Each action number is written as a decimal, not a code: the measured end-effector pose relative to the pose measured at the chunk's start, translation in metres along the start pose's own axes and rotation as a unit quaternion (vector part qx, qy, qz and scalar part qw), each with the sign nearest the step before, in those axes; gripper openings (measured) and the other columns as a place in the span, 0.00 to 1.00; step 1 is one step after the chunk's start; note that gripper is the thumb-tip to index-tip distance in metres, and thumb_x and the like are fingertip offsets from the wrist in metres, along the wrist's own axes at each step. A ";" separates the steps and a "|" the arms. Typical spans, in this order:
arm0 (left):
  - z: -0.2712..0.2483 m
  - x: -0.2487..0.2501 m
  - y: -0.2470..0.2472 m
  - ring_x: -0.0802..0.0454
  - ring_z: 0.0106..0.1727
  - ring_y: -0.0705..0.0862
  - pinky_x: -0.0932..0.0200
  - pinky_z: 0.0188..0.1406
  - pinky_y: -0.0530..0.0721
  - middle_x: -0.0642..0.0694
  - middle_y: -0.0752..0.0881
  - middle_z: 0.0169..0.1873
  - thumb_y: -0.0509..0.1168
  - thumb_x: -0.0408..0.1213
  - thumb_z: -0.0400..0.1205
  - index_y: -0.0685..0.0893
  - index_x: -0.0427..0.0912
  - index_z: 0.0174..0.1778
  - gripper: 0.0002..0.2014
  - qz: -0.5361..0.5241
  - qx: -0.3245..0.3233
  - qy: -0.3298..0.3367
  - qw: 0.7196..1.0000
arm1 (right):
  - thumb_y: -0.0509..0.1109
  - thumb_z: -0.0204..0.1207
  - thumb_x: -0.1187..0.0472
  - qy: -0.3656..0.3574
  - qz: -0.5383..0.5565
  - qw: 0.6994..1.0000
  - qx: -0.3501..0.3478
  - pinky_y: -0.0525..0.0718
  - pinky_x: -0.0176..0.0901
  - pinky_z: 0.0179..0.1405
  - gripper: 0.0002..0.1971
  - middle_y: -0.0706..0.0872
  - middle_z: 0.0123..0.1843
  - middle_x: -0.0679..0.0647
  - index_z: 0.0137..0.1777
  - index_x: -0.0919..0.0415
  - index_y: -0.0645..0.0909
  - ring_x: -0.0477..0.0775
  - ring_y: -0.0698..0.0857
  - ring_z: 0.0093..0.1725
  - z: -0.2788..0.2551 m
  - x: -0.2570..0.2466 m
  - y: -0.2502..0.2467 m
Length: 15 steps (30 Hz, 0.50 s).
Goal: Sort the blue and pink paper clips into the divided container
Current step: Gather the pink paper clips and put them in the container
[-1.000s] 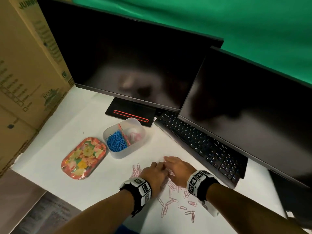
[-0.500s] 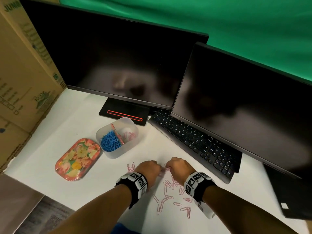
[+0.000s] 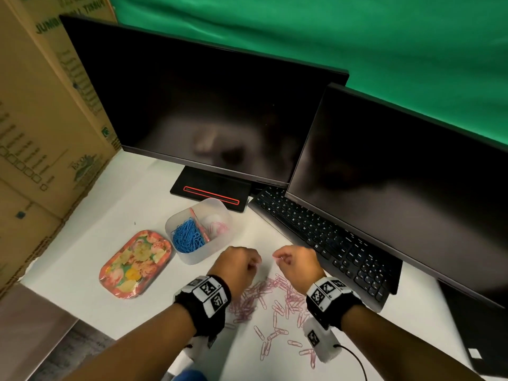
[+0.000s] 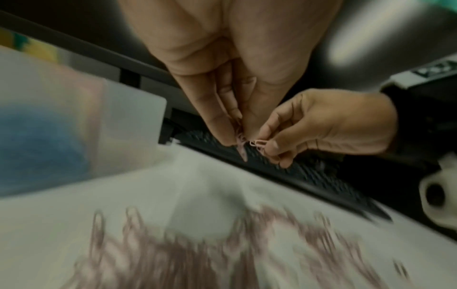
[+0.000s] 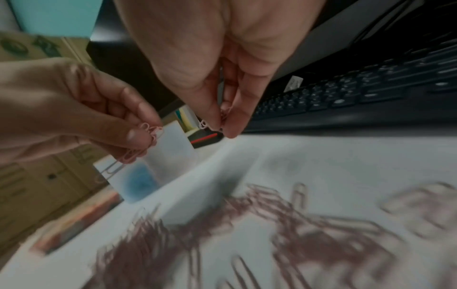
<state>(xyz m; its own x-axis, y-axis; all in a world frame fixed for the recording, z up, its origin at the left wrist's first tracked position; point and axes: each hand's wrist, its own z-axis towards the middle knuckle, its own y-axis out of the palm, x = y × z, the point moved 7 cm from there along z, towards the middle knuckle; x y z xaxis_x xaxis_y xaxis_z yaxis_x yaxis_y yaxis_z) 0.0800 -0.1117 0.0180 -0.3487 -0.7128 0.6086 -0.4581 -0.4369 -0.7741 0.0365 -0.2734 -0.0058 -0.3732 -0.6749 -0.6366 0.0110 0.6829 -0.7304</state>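
A translucent divided container (image 3: pixel 192 257) stands on the white table, with blue clips (image 3: pixel 188 236) in its left half and a few pink clips (image 3: pixel 218 226) in its right half. Loose pink clips (image 3: pixel 275 298) lie scattered in front of me. My left hand (image 3: pixel 239 266) is raised above the pile and pinches a small bunch of pink clips (image 4: pixel 241 144) between thumb and fingers. My right hand (image 3: pixel 294 264) hovers just to its right, pinching pink clips (image 5: pixel 213 122) too. Both hands sit just right of the container.
A floral tray (image 3: pixel 134 264) lies left of the container. Two dark monitors (image 3: pixel 209 105) stand behind, with a black keyboard (image 3: pixel 330 240) under the right one. Cardboard boxes (image 3: pixel 41 133) wall off the left side. The table's front edge is near my forearms.
Both hands have lifted off the pile with pink clips pinched and have moved slightly apart. The camera has shifted, so the scene sits more to the right.
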 end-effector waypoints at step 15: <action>0.061 -0.069 -0.090 0.46 0.59 0.86 0.56 0.59 0.83 0.48 0.87 0.58 0.77 0.48 0.68 0.82 0.49 0.64 0.27 0.040 0.071 -0.175 0.981 | 0.71 0.71 0.70 -0.068 0.064 0.995 0.023 0.85 0.35 0.46 0.11 0.89 0.38 0.51 0.43 0.55 0.91 0.48 0.85 0.37 0.055 -0.122 0.014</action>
<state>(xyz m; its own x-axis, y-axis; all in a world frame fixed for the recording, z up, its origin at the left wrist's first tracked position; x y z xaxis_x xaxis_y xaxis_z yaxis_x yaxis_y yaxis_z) 0.1953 -0.0568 0.0344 -0.0645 -0.8815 0.4677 -0.3139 -0.4270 -0.8481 0.1330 -0.1966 0.0476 -0.2367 -0.6178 -0.7499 0.0944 0.7536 -0.6506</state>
